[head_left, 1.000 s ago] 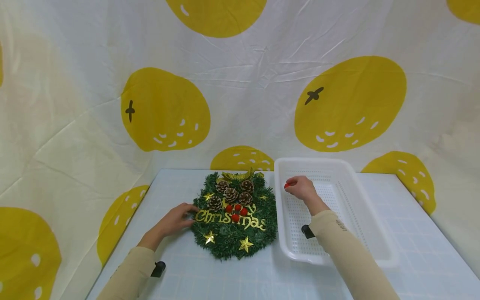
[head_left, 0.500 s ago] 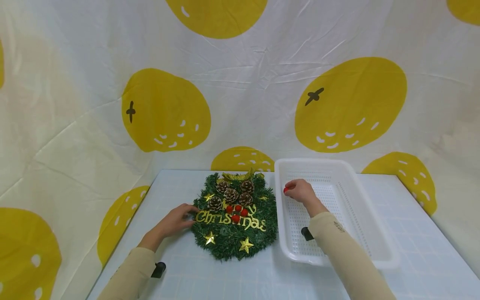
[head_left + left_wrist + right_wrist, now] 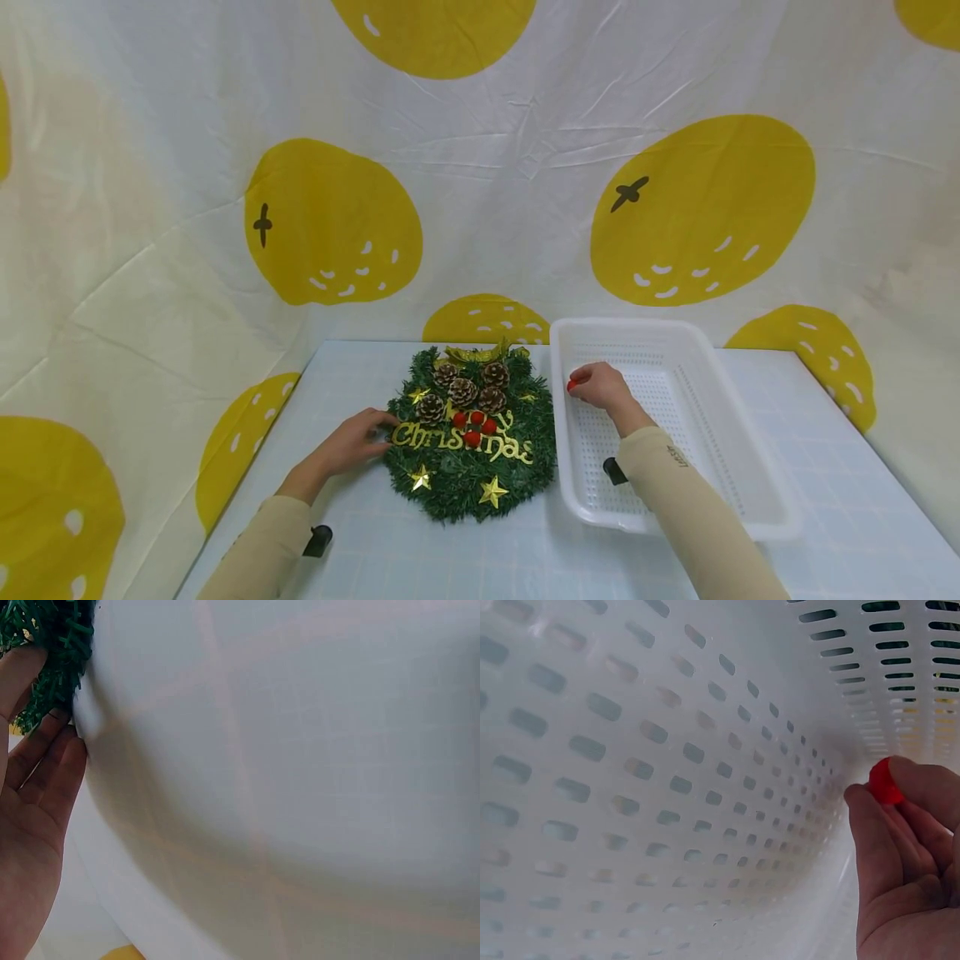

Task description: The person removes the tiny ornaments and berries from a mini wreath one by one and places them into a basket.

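A green Christmas wreath (image 3: 457, 493) lies flat on the table, with pine cones (image 3: 462, 392), gold stars (image 3: 492, 492), gold lettering (image 3: 427, 436) and several red balls (image 3: 472, 438) on it. At its left edge my left hand (image 3: 347, 447) grips the greenery; the left wrist view shows fingers on both sides of the green tinsel (image 3: 66, 652). My right hand (image 3: 604, 388) is inside the white plastic basket (image 3: 742, 433), near its left wall. Between thumb and fingertips it pinches a small red ball (image 3: 885, 781).
The slotted basket stands just right of the wreath. A pale blue checked cloth (image 3: 420, 558) covers the table. Behind it hangs a white curtain (image 3: 510, 208) with yellow fruit prints, close to the table's back edge.
My right hand has shifted slightly nearer along the basket's left wall, still pinching the red ball. The left hand and wreath have stayed in place.
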Motion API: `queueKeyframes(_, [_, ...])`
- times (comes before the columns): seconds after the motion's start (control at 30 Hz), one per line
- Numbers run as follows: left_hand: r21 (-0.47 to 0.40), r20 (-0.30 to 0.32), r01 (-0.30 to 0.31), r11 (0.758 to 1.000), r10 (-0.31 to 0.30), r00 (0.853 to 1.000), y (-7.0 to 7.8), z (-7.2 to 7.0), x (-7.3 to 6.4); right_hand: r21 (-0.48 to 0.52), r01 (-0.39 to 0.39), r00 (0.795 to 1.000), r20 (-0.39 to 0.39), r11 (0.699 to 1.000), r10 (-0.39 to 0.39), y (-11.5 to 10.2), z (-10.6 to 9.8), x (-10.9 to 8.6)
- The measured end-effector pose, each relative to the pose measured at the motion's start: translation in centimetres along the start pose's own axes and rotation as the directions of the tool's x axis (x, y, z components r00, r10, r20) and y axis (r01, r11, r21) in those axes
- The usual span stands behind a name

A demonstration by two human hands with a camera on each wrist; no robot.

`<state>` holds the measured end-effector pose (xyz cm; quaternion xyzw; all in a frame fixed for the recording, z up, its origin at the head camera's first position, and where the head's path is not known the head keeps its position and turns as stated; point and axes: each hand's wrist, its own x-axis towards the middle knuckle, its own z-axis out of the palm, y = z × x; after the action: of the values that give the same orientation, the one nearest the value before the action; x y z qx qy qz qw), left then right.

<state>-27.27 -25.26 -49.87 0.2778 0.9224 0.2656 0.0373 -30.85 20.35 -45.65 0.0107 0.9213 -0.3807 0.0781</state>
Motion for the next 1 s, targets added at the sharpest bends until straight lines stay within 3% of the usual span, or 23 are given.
queueKeyframes(0.57, [0.007,0.003,0.009,1.0,-0.009,1.0,0.2,-0.1,0.0,-0.04,0.02,1.0,0.005,0.999,-0.02,-0.1,-0.9,-0.2])
queueKeyframes(0.73, [-0.005,-0.002,0.003,1.0,-0.003,1.0,0.3,0.0,-0.1,0.004,0.009,1.0,0.003,1.0,-0.009,-1.2,-1.6,-0.6])
queueKeyframes(1.0, [0.0,-0.016,-0.018,1.0,0.018,1.0,0.4,-0.1,-0.1,-0.038,0.067,0.996,-0.056,0.997,-0.07,-3.6,-2.5,-2.1])
